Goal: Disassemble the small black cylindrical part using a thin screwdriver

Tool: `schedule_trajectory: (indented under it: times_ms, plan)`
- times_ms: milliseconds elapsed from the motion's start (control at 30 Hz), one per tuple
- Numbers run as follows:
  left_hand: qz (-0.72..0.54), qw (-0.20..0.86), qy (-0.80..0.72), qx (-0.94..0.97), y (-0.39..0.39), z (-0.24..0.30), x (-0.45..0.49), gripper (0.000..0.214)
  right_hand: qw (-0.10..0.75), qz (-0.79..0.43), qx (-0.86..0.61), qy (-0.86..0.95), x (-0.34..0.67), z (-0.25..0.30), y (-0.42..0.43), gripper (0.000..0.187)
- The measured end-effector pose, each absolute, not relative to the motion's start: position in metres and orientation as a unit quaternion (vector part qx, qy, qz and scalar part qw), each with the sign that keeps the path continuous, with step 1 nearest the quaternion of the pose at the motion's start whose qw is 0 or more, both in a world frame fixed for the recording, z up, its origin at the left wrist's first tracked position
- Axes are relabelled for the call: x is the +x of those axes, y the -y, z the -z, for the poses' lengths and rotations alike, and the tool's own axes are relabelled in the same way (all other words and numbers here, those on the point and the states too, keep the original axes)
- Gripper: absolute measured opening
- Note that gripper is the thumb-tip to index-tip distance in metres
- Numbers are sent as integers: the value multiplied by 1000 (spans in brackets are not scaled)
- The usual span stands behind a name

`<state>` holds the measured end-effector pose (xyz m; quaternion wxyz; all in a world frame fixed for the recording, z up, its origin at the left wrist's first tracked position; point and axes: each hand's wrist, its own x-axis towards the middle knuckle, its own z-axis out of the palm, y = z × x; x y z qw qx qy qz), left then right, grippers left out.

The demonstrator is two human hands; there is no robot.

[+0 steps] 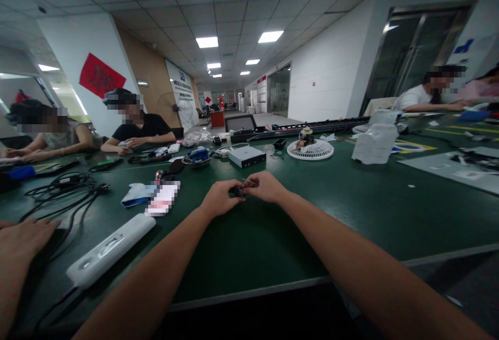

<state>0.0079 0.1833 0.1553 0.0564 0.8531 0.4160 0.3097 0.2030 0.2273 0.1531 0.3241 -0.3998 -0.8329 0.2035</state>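
Black component (237,191) is pinched between my left grip (220,199) and right grip (265,186), both closed on it, above the green counter (273,236), inboard of its near edge.

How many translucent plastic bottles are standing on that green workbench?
2: one translucent plastic bottle stands toward the right of the green workbench, and a second bottle stands just behind it. Others may be hidden.

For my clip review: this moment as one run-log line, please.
left hand: pinches small dark part | right hand: pinches same part | surface: green workbench
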Motion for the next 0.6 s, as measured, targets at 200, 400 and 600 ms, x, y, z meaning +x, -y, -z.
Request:
schedule_trajectory:
  times_ms: [200, 400, 600]
  plan:
    - [-329, 76, -428, 838, -183, -155, 8, 34, 344, -200, -387, 832, 202, -156, -228, 14]
    - [-319, 81, -428, 841, -182, -156, 10, 32, 323, -411, -370, 768, 200, -153, -226, 13]
    - [-295, 84, -414, 857, -178, -158, 12, 29, 287, -481, -336, 758, 203, -151, -230, 17]
